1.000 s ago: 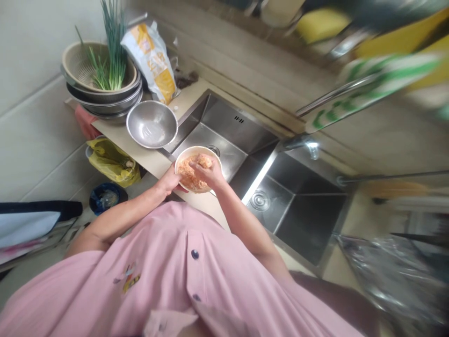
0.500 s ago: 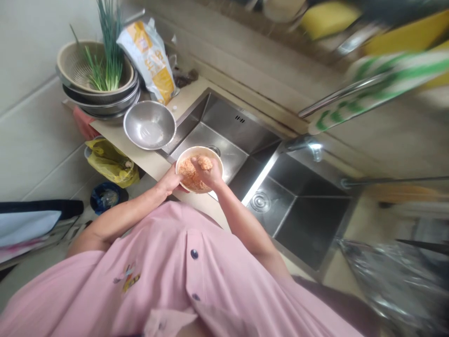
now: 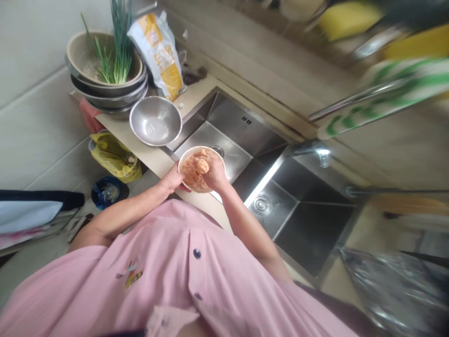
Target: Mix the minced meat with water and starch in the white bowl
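Note:
My left hand (image 3: 172,178) grips the left rim of a white bowl (image 3: 180,164), its thumb at the edge and its fingers underneath. Inside the bowl lies an orange-pink minced mixture (image 3: 191,174), which looks like ground meat. Over the bowl, my right hand (image 3: 215,174) is closed around a lump of that mixture (image 3: 202,165), which bulges out between thumb and fingers. The bowl is held in front of the left sink basin (image 3: 224,128), close to the counter's front edge. Part of the bowl's right side is hidden behind my right hand.
A steel bowl (image 3: 156,122) stands on the counter left of the sink. Behind it are stacked basins with a colander (image 3: 79,58) of green onions (image 3: 121,56), and a white-and-yellow bag (image 3: 159,51). A faucet (image 3: 305,146) reaches over the right basin (image 3: 308,224). A yellow-lined bin (image 3: 115,159) sits below.
The mixture lump shows further out of my right fist, which has shifted slightly in the bowl. My left hand keeps its hold. The whole view has shifted a little.

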`<state>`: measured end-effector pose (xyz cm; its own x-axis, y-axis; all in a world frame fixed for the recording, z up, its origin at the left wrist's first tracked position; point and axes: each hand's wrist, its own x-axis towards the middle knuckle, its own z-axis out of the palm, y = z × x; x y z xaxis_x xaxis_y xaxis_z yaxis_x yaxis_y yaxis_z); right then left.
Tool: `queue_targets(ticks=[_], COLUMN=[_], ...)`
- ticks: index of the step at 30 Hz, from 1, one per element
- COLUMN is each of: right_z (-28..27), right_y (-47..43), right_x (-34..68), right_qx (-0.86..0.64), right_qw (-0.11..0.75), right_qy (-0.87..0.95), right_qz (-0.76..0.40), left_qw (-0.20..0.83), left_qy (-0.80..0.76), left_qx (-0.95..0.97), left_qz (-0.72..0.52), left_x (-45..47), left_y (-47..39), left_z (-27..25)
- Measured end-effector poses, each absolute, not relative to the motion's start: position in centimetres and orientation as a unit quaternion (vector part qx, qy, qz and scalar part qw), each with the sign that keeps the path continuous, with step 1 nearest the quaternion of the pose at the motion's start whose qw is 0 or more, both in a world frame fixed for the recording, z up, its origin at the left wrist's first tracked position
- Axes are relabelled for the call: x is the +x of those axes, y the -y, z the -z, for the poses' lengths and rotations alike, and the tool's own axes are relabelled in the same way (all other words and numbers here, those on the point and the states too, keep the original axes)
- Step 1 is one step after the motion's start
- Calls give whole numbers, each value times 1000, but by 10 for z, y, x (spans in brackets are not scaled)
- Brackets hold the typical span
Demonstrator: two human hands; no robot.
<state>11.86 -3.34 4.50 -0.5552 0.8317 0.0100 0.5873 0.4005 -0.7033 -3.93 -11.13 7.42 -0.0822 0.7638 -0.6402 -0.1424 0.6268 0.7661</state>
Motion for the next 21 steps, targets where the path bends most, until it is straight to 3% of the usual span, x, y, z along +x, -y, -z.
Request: queue_targets(ticks=[4,10,17,21], right_z=[-49,-57,-75,-63], right_y=[34,32,15,20], right_x=[118,114,142,142], right_qx=[-432,-464,-336,-376], right_qw=[158,38,151,133], right_qy=[821,847,865,846], right_qz=[-339,-257,-342,-353], left_qw=[638,631,633,615], left_qy=[-637,-645,-636,-649], left_qx=[250,247,260,274], left_qz=[-353,-353,-357,-355], left_x=[-38,-38,-41,-44], left_y=[112,113,114,115], left_z=[-74,-76,-81,-81])
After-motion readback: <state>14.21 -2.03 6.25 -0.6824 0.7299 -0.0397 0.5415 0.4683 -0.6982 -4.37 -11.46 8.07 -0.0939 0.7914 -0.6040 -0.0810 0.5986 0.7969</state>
